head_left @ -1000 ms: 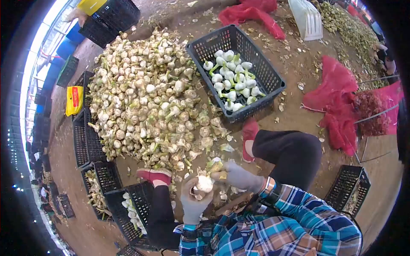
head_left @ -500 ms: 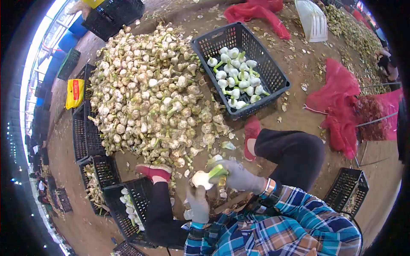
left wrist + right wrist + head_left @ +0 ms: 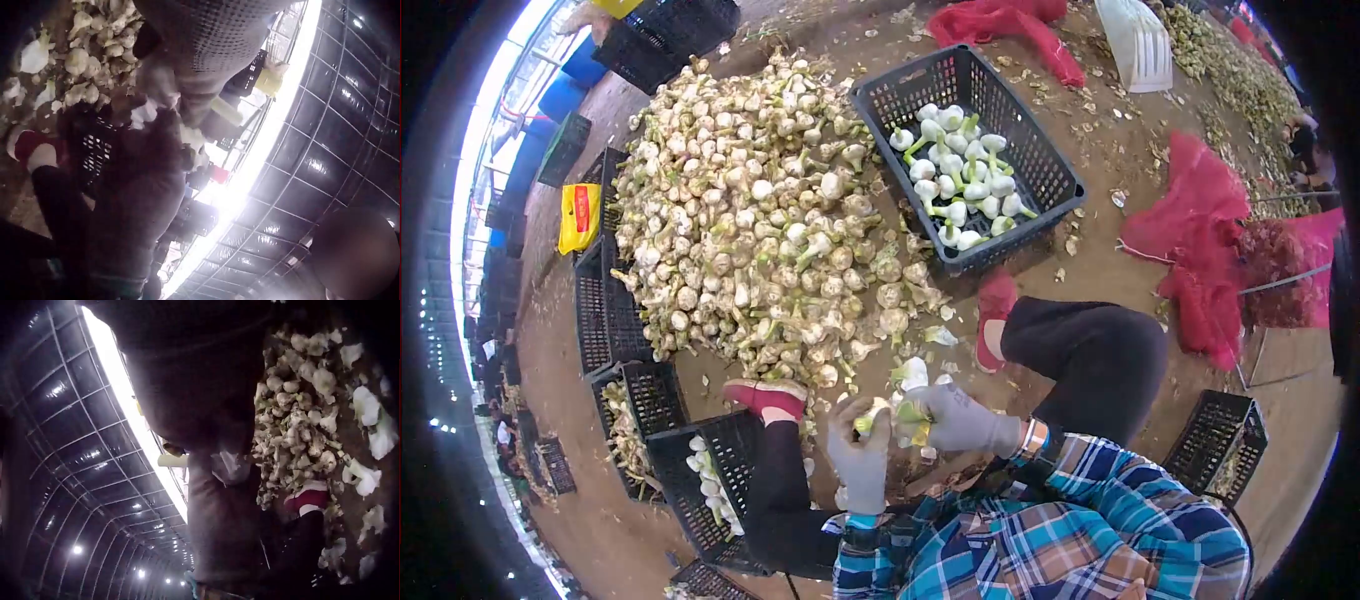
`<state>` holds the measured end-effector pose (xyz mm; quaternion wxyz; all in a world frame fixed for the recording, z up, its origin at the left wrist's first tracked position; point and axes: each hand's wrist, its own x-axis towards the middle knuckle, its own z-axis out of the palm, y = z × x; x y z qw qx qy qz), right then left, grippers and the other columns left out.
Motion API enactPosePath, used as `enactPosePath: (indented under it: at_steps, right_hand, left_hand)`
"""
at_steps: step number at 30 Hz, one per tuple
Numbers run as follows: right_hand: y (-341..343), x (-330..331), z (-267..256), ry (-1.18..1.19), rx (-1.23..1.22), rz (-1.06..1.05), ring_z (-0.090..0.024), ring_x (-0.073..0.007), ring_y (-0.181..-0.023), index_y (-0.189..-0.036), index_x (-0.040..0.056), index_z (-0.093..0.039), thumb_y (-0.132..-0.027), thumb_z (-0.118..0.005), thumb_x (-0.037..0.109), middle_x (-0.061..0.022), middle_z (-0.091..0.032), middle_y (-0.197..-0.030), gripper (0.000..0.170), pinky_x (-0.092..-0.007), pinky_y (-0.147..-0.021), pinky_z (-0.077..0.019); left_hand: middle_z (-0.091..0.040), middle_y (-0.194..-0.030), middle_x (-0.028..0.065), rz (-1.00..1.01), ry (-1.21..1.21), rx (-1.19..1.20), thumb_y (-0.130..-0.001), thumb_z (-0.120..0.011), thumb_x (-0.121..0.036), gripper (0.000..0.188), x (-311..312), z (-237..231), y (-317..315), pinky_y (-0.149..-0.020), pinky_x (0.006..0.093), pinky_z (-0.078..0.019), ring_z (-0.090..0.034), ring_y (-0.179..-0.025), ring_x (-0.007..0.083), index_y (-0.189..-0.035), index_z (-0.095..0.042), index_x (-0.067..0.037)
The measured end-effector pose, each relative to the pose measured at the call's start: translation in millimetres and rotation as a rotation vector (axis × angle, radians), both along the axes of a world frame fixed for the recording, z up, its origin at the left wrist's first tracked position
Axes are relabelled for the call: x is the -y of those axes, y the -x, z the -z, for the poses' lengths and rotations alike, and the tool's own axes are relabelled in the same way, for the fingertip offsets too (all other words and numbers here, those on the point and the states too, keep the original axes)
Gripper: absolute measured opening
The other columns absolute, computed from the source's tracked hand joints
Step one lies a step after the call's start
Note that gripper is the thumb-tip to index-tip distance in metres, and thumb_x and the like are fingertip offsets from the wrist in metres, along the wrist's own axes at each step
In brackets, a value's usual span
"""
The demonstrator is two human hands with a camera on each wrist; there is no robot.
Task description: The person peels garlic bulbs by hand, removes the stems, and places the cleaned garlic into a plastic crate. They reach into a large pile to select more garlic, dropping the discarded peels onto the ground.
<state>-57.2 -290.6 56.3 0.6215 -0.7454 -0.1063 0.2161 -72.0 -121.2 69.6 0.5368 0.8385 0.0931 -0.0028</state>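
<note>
In a grey glove, my left hand (image 3: 860,460) grips a garlic bulb (image 3: 868,418), its pale green stem end showing between the fingers. Most of the bulb is hidden by them. Just to its right, my gloved right hand (image 3: 962,418) has curled fingers pinching green-yellow garlic peel (image 3: 914,412). Both wrist views are dark; a pale stem (image 3: 226,111) sticks out past the left hand, and white skin (image 3: 228,464) shows at the right hand. A heap of untrimmed garlic (image 3: 750,220) lies ahead, beside a black crate (image 3: 1040,205) containing clean white bulbs (image 3: 960,175).
Black crates (image 3: 662,400) line the left side, one containing white garlic (image 3: 712,485). Another crate (image 3: 1218,440) stands at the right. Red net bags (image 3: 1200,240) and a white plastic scoop (image 3: 1135,45) lie farther off. Loose skins (image 3: 912,373) litter the ground between my red shoes (image 3: 768,397).
The left hand has turned the bulb, so its stem end now shows instead of its white side. The right hand, earlier across the green stem, now sits slightly apart with peel in its fingers.
</note>
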Motion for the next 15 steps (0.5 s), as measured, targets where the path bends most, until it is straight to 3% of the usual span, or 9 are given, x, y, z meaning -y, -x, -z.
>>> enactPosePath:
  at_steps: [2,5,6,8,9,10,12,13,15]
  right_hand:
    - [3,0,5,-0.079,-0.216,-0.014,-0.057,-0.0136,-0.066,-0.088,0.0011,-0.065,-0.083,-0.072,0.017,-0.0051,-0.064,-0.073,0.018,-0.0306,-0.063,-0.0476]
    - [-2,14,21,-0.230,-0.418,-0.030,-0.061,-0.0123,-0.075,-0.088,0.0023,-0.064,-0.081,-0.072,0.015,-0.0068,-0.064,-0.080,0.017,-0.0285,-0.066,-0.0491]
    - [-3,16,22,-0.232,-0.420,-0.030,-0.061,-0.0123,-0.075,-0.088,0.0023,-0.064,-0.081,-0.072,0.015,-0.0068,-0.064,-0.080,0.017,-0.0285,-0.066,-0.0491]
    - [-6,18,22,-0.426,0.013,0.086,-0.061,-0.0116,-0.076,-0.087,0.0023,-0.064,-0.079,-0.073,0.007,-0.0053,-0.066,-0.082,0.013,-0.0283,-0.066,-0.0490]
    - [-8,23,20,-0.462,-0.031,0.090,-0.060,-0.0096,-0.079,-0.088,0.0027,-0.065,-0.079,-0.071,0.002,-0.0046,-0.067,-0.086,0.011,-0.0275,-0.069,-0.0488]
    - [-6,22,21,-0.468,-0.030,0.086,-0.060,-0.0096,-0.079,-0.088,0.0027,-0.065,-0.079,-0.071,0.002,-0.0046,-0.067,-0.086,0.011,-0.0275,-0.069,-0.0488]
    - [-2,20,26,-0.378,-0.265,-0.015,-0.059,-0.0102,-0.083,-0.092,0.0031,-0.066,-0.076,-0.071,0.000,-0.0046,-0.067,-0.086,0.016,-0.0278,-0.071,-0.0490]
    - [-3,20,24,-0.322,-0.317,-0.097,-0.060,-0.0117,-0.086,-0.095,0.0040,-0.067,-0.077,-0.071,0.004,-0.0062,-0.068,-0.087,0.018,-0.0305,-0.075,-0.0493]
    - [9,12,37,-0.306,-0.256,-0.243,-0.059,-0.0142,-0.084,-0.094,0.0028,-0.066,-0.079,-0.069,0.009,-0.0065,-0.066,-0.086,0.016,-0.0320,-0.076,-0.0487]
  left_hand:
    - [-0.063,-0.104,0.0114,-0.050,0.155,-0.089,-0.082,-0.061,0.002,0.019,-5,11,1,-0.081,0.0305,-0.0515,-0.061,-0.092,0.0182,-0.101,-0.062,0.004]
    - [-0.065,-0.101,0.0128,-0.022,0.662,-0.234,-0.092,-0.053,-0.012,0.019,-31,29,4,-0.077,0.0338,-0.0533,-0.063,-0.090,0.0200,-0.099,-0.063,0.003]
    - [-0.065,-0.101,0.0128,-0.023,0.660,-0.235,-0.092,-0.053,-0.012,0.019,-37,31,4,-0.077,0.0338,-0.0533,-0.063,-0.090,0.0200,-0.099,-0.063,0.003]
    - [-0.066,-0.100,0.0145,0.087,1.098,-0.290,-0.093,-0.051,-0.025,0.030,-47,36,6,-0.078,0.0348,-0.0543,-0.065,-0.089,0.0225,-0.103,-0.062,0.001]
    - [-0.066,-0.101,0.0143,-0.084,0.962,-0.322,-0.091,-0.051,-0.044,0.049,-55,45,12,-0.082,0.0390,-0.0550,-0.066,-0.091,0.0265,-0.111,-0.060,0.000]
    - [-0.065,-0.108,0.0135,-0.083,1.206,-0.463,-0.091,-0.051,-0.052,0.059,-70,53,12,-0.084,0.0442,-0.0544,-0.064,-0.098,0.0304,-0.117,-0.056,0.000]
    - [-0.064,-0.108,0.0118,-0.157,1.421,-0.368,-0.094,-0.050,-0.047,0.052,-47,12,-5,-0.087,0.0474,-0.0520,-0.061,-0.105,0.0311,-0.119,-0.056,-0.002]
    - [-0.064,-0.109,0.0116,-0.265,1.267,-0.274,-0.095,-0.049,-0.045,0.050,-40,13,-10,-0.090,0.0479,-0.0507,-0.060,-0.108,0.0302,-0.119,-0.056,-0.002]
    - [-0.062,-0.117,0.0098,-0.381,1.347,-0.125,-0.096,-0.047,-0.045,0.049,-47,28,-21,-0.098,0.0488,-0.0467,-0.059,-0.111,0.0287,-0.121,-0.054,-0.003]
